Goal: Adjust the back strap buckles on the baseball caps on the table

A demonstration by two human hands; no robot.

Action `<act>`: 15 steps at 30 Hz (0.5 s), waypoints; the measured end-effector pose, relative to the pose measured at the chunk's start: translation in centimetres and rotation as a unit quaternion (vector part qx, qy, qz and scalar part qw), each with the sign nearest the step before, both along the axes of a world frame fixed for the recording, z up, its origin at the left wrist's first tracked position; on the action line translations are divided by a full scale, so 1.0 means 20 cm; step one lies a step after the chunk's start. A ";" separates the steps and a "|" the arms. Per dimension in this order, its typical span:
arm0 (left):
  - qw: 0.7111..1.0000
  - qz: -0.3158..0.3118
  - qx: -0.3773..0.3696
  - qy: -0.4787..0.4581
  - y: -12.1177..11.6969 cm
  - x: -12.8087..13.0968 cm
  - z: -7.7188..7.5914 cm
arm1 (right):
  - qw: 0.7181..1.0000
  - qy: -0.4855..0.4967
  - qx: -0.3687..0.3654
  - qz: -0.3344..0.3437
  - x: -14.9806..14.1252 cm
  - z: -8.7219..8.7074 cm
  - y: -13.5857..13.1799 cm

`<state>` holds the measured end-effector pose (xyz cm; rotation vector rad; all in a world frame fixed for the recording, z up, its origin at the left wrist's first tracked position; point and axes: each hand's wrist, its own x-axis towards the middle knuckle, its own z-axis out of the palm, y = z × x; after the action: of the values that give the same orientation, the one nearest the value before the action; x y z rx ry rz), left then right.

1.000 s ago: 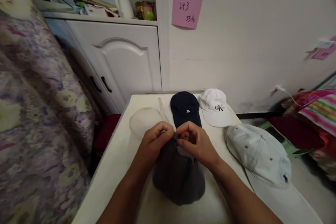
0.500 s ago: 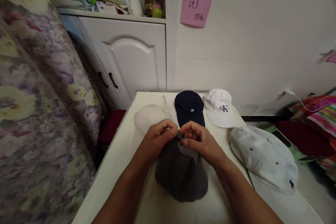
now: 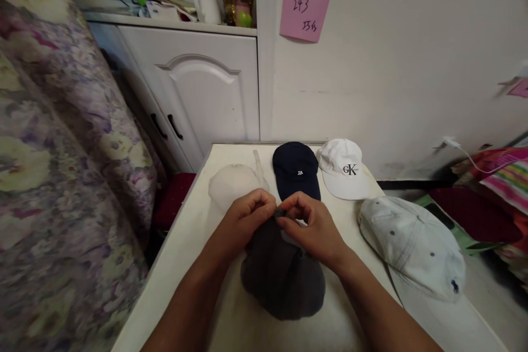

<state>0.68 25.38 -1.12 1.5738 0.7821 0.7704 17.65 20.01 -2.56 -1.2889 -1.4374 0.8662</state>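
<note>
A dark grey cap rests on the table near me, its strap side turned away from me. My left hand pinches the left part of the cap's back strap. From the other side my right hand pinches the strap too, and the fingertips of both hands almost meet there. Just beyond them lies a navy cap with small white letters. A white cap with black letters sits to its right. The fingers partly cover the strap, so its fastening is hard to make out.
On the white table a translucent cap-shaped liner lies at the left. A large pale grey cap takes up the right edge. A white cabinet and wall stand behind, and a floral curtain hangs at the left.
My right hand has moved slightly left, toward my left hand, and the strap ends are closer together. The gap at the cap's back shows less.
</note>
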 end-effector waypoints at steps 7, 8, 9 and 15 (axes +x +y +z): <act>1.000 0.019 -0.014 -0.013 0.00 0.01 0.00 | 0.993 -0.097 0.060 -0.034 0.00 -0.02 0.00; 0.999 0.024 -0.015 -0.018 0.00 0.01 0.00 | 0.993 -0.099 0.061 -0.034 0.00 -0.02 0.00; 0.999 0.031 -0.015 -0.023 0.01 0.00 0.01 | 0.993 -0.099 0.062 -0.034 0.01 -0.02 0.00; 0.998 0.042 -0.019 -0.042 0.02 -0.03 0.02 | 0.996 -0.071 0.053 -0.019 0.03 -0.02 0.01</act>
<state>0.11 25.73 -0.69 1.4727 0.8013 0.8731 18.19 20.14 -3.04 -1.3153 -1.5448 0.6756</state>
